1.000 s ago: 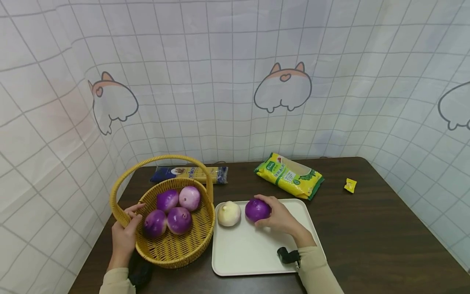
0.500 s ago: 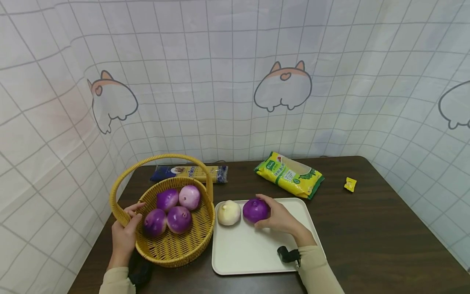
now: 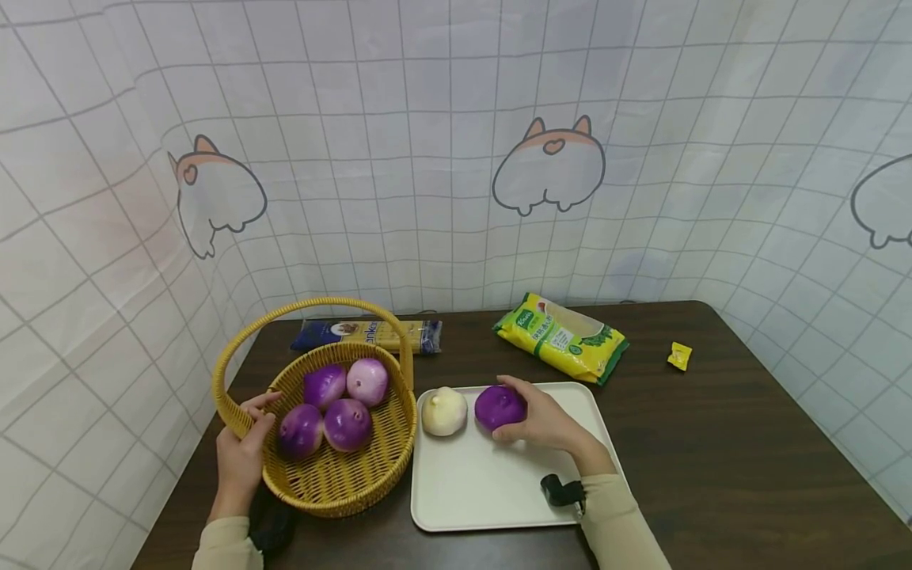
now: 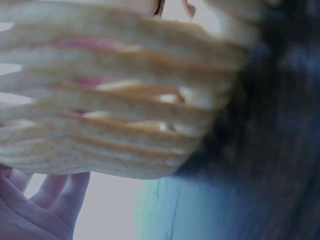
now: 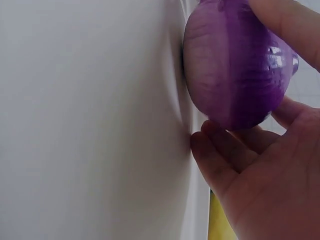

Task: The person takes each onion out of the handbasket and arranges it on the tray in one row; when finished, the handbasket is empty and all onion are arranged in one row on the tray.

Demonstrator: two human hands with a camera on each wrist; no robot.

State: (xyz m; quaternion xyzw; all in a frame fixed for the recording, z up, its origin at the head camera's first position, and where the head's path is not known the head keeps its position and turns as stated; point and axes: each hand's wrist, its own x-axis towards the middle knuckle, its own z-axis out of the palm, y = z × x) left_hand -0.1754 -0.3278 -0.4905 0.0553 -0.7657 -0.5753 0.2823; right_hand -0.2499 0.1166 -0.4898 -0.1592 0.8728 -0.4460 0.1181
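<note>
The right hand [image 3: 547, 424] pinches a glossy, round purple onion [image 3: 497, 408] — the left hand [image 3: 241, 459] grips a yellow wicker basket [image 3: 324, 477] at nine o'clock.

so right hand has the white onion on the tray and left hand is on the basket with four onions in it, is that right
One slip: the right hand holds the purple onion; the white onion sits beside it on the tray. The head view shows this. The left hand on the basket and the four onions in it are correct.
</note>
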